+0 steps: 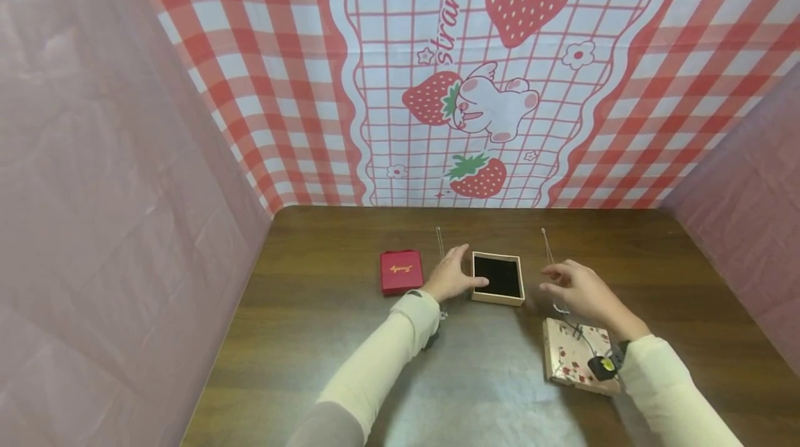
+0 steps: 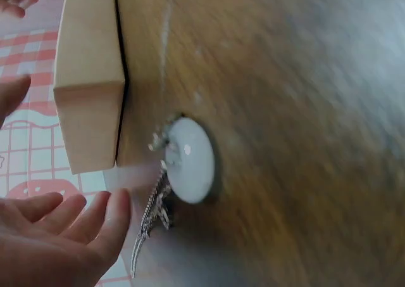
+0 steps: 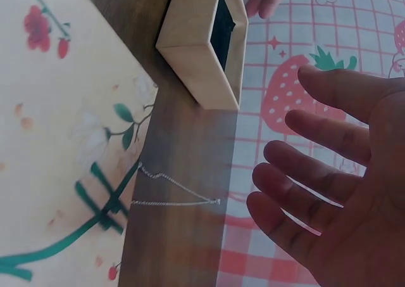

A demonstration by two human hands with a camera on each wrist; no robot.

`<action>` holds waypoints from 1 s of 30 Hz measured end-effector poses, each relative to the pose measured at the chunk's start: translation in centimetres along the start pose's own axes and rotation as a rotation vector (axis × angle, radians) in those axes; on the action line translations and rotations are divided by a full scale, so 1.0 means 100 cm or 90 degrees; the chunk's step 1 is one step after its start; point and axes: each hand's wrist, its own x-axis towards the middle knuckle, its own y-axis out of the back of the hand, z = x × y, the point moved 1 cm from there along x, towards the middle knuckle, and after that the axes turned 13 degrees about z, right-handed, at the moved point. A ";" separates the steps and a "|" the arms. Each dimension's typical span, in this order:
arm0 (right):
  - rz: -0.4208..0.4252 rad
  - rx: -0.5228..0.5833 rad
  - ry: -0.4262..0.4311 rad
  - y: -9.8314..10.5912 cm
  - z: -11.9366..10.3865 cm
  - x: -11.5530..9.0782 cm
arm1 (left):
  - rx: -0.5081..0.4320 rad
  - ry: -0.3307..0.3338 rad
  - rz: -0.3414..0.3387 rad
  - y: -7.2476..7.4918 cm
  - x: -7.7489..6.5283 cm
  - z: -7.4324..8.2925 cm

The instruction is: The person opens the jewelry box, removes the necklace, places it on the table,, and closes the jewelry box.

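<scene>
My left hand hovers at the left side of an open cream box with a black lining, its fingers spread and holding nothing. Below it on the table lies a silver chain necklace; in the left wrist view its white oval pendant shows close to the fingers. On the box's right, my right hand has parted, relaxed fingers with nothing between them. A second thin chain necklace lies by that hand, partly covered by it in the head view; the right wrist view shows its silver chain.
A small red box with gold lettering sits left of my left hand. The floral-patterned box lid or flat box lies under my right wrist. Behind the wooden table hangs a strawberry-print cloth; pinkish cloth walls both sides.
</scene>
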 end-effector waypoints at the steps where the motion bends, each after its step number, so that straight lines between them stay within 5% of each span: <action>1: -0.007 0.003 -0.009 0.001 0.001 -0.002 | 0.002 0.002 -0.012 -0.001 0.000 0.000; 7: -0.042 0.010 -0.046 0.007 0.004 -0.011 | 0.015 -0.013 -0.046 -0.004 0.001 -0.002; 18: -0.059 0.004 -0.026 0.011 0.007 -0.025 | 0.059 -0.033 -0.097 -0.002 0.004 0.001; 30: -0.087 -0.053 -0.044 0.014 0.010 -0.049 | 0.097 -0.050 -0.107 -0.006 0.006 0.000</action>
